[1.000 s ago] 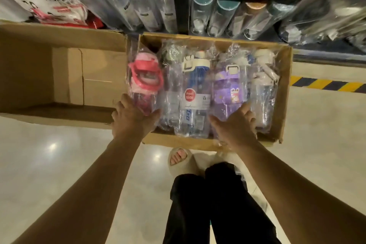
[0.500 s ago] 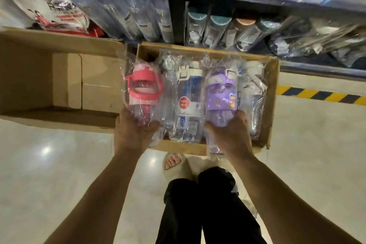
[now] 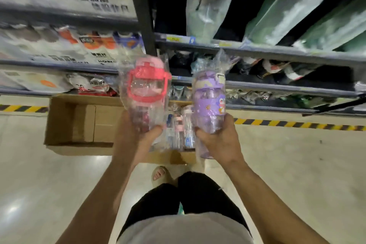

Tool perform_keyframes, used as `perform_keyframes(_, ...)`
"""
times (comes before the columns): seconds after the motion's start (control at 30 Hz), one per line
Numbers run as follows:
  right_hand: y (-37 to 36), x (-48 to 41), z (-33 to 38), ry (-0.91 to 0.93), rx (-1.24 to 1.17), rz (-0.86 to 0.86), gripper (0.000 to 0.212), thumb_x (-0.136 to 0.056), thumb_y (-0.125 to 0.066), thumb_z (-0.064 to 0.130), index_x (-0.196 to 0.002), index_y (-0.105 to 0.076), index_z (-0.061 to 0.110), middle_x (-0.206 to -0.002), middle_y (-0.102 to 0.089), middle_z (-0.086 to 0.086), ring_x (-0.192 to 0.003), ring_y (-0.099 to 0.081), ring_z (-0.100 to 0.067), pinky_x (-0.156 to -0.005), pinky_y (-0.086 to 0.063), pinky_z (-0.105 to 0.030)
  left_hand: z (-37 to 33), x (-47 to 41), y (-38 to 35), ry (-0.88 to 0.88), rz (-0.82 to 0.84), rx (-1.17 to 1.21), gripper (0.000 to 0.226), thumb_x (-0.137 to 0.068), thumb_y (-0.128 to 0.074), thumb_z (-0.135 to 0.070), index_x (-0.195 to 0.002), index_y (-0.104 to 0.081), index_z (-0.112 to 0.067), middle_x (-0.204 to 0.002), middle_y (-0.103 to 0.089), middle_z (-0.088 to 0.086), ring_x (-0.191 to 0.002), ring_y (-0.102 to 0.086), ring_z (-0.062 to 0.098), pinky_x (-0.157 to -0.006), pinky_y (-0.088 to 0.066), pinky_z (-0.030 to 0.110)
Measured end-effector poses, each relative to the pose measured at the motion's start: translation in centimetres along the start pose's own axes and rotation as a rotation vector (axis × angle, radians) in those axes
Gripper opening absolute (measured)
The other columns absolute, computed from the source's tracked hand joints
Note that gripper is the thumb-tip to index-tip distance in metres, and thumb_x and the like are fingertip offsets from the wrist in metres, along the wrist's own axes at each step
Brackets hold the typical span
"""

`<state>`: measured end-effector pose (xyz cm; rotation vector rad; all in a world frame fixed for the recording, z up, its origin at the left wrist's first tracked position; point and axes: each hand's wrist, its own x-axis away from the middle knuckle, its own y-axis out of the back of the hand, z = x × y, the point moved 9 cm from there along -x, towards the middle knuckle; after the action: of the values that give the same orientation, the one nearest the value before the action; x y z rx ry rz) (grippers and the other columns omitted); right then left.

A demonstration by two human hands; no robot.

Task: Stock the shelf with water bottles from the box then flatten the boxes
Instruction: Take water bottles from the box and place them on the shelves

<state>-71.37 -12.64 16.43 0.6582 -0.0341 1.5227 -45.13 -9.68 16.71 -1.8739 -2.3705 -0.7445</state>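
My left hand [image 3: 136, 138] grips the base of a pink-lidded water bottle [image 3: 147, 93] wrapped in clear plastic, held upright above the boxes. My right hand [image 3: 219, 140] grips a purple bottle [image 3: 209, 105] with a cartoon band, also in plastic wrap. Both bottles are raised in front of the shelf [image 3: 257, 51]. Below them, the cardboard box [image 3: 178, 157] on the floor holds several wrapped bottles [image 3: 184, 128], mostly hidden by my hands. An empty open box [image 3: 79, 125] lies beside it on the left.
Dark metal shelves hold packaged goods on several levels, with a black upright post [image 3: 142, 10] between two bays. Yellow-black hazard tape [image 3: 297, 124] runs along the floor at the shelf base. My legs and a sandalled foot [image 3: 160, 174] stand just behind the box.
Both hands closed on the pink and purple bottles and lifted them out of the box, up toward the shelf. The view tilted upward, showing higher shelves.
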Motion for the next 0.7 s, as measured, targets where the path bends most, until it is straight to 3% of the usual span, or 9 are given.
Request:
perform_keyframes(0.1,4.4,3.9,5.9,0.102,-0.058,-0.045,0.053,-0.063,-0.084,0.028,-0.096,-0.057,0.060,-0.086,-0.072,0.017,-0.071,-0.071,-0.005,-0.056,-0.058,-0.032,-6.9,2.4,1.1,-0.046,0.031,0.083,0.048,-0.080,-0.088,-0.016,-0.112,-0.063,-0.041,-0.106,-0.078,-0.002,-0.087,-0.075,0.008,-0.073,-0.059,0.026)
perform_keyframes(0.17,7.5,5.9,9.1,0.141,-0.061,-0.095,0.056,-0.067,-0.085,0.026,-0.089,-0.051,0.064,-0.086,-0.070,0.023,-0.069,-0.071,-0.002,-0.048,-0.058,-0.033,-11.7,3.6,1.7,-0.124,0.041,0.143,0.057,-0.072,-0.090,-0.025,-0.111,-0.062,-0.054,-0.113,-0.075,-0.019,-0.100,-0.073,0.002,-0.079,-0.062,0.033)
perform_keyframes(0.2,9.1,6.7,10.7,0.176,-0.069,-0.124,0.055,-0.068,-0.085,0.025,-0.091,-0.052,0.063,-0.084,-0.070,0.023,-0.068,-0.070,0.000,-0.045,-0.056,-0.029,-13.9,4.2,1.9,-0.148,0.047,0.168,0.062,-0.068,-0.090,-0.032,-0.117,-0.059,-0.054,-0.119,-0.072,-0.023,-0.108,-0.070,0.001,-0.083,-0.061,0.033)
perform_keyframes(0.27,12.5,7.9,13.8,0.254,-0.080,-0.194,0.055,-0.072,-0.088,0.021,-0.102,-0.051,0.049,-0.086,-0.070,0.019,-0.075,-0.068,0.007,-0.055,-0.052,-0.014,-18.6,5.0,2.1,-0.200,0.051,0.189,0.074,-0.062,-0.089,-0.047,-0.127,-0.053,-0.047,-0.126,-0.068,-0.020,-0.116,-0.067,0.006,-0.090,-0.059,0.039)
perform_keyframes(0.37,17.6,9.4,17.9,0.359,-0.105,-0.287,0.054,-0.077,-0.089,0.017,-0.107,-0.049,0.035,-0.100,-0.066,0.017,-0.082,-0.066,0.013,-0.062,-0.045,-0.002,-25.5,6.0,1.5,-0.333,0.026,0.139,0.066,-0.056,-0.083,-0.062,-0.114,-0.053,-0.054,-0.111,-0.072,-0.020,-0.100,-0.069,-0.003,-0.086,-0.056,0.029)
perform_keyframes(0.5,24.1,10.8,21.5,0.483,-0.168,-0.362,0.055,-0.077,-0.090,0.019,-0.108,-0.048,0.036,-0.101,-0.071,0.013,-0.087,-0.068,0.009,-0.069,-0.048,-0.005,-33.3,8.2,-1.0,-0.470,0.031,0.117,0.080,-0.057,-0.083,-0.066,-0.127,-0.048,-0.044,-0.114,-0.068,-0.026,-0.101,-0.065,-0.011,-0.081,-0.052,0.022)
perform_keyframes(0.63,30.6,11.7,23.1,0.558,-0.182,-0.421,0.056,-0.071,-0.088,0.037,-0.112,-0.049,0.038,-0.101,-0.070,0.021,-0.089,-0.068,0.006,-0.070,-0.049,-0.007,-39.6,10.0,-4.9,-0.600,0.029,0.165,0.090,-0.057,-0.085,-0.060,-0.135,-0.047,-0.036,-0.124,-0.066,-0.021,-0.112,-0.064,-0.005,-0.093,-0.052,0.026)
perform_keyframes(0.7,34.0,11.8,22.7,0.573,-0.200,-0.433,0.062,-0.069,-0.087,0.042,-0.118,-0.050,0.034,-0.105,-0.070,0.014,-0.091,-0.068,0.003,-0.071,-0.050,-0.009,-42.1,11.1,-7.6,-0.654,0.042,0.200,0.082,-0.059,-0.085,-0.056,-0.130,-0.048,-0.038,-0.121,-0.066,-0.026,-0.112,-0.063,-0.009,-0.089,-0.051,0.015)
